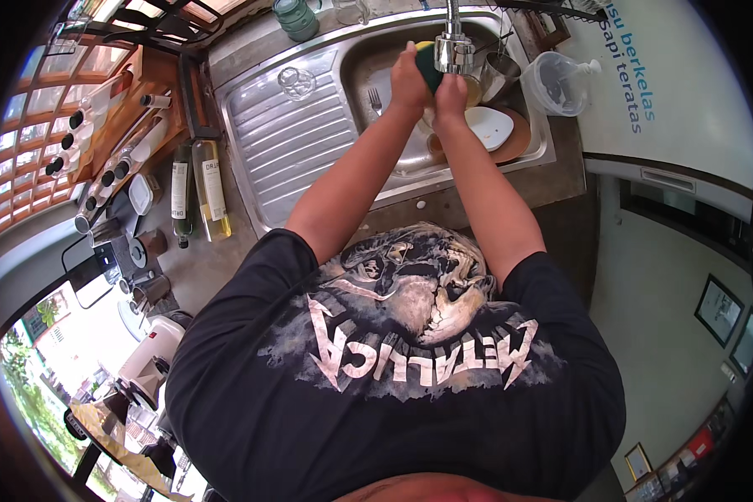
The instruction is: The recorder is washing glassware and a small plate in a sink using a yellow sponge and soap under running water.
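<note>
My left hand (409, 83) is raised over the sink basin (365, 69), gripping a green and yellow scouring sponge (428, 68). Against the sponge's lower right edge, my right hand (450, 99) also closes on it; the faucet head (453, 53) partly hides its fingers. Left of my hands, a fork (374, 100) lies in the basin. On the right side, a white plate (491, 127) with food bits rests over a brown plate (518, 135). A metal cup (501, 75) and an amber-toned vessel (473, 91) sit behind them, the latter partly hidden.
A clear glass (297, 83) is on the ribbed drainboard (295, 138). A clear plastic container (553, 86) stands at the sink's right edge. A green jar (295, 20) stands behind the sink. Two labelled bottles (212, 188) lie on the left counter.
</note>
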### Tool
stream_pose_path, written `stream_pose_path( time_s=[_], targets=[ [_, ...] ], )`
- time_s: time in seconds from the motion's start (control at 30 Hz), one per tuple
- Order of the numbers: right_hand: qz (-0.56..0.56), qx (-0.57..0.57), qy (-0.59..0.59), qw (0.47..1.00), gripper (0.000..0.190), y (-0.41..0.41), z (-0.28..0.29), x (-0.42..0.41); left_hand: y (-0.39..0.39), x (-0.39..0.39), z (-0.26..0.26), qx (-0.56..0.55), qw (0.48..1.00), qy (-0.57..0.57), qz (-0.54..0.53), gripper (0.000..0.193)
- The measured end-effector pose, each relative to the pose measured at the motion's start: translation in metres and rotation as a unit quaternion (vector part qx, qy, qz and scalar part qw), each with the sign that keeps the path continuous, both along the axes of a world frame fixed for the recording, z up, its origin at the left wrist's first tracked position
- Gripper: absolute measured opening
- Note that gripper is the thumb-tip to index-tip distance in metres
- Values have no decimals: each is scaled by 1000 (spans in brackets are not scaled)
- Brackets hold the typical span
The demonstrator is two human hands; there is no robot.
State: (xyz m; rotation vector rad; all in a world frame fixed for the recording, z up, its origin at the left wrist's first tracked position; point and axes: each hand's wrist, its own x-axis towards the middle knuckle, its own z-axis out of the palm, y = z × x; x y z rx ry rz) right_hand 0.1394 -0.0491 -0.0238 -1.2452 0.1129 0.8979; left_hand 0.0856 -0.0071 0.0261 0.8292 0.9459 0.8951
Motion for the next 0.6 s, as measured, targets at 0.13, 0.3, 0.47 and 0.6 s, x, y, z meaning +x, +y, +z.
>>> stream_pose_path(
  time_s=[0.13,0.3,0.47,0.6],
  targets=[
    [5,-49,-277,960,29,-12,-16,-1,13,-5,-4,-139,987,-56,49,44],
    [16,30,-118,992,29,-35,11,-8,11,-11,-7,-238,960,-119,-92,52],
    [116,85,88,986,40,-51,29,-12,3,-13,-26,-105,990,-7,-89,40],
    [196,168,124,958,40,-64,31,-4,-2,-12,-18,132,969,188,-92,34]
  ],
)
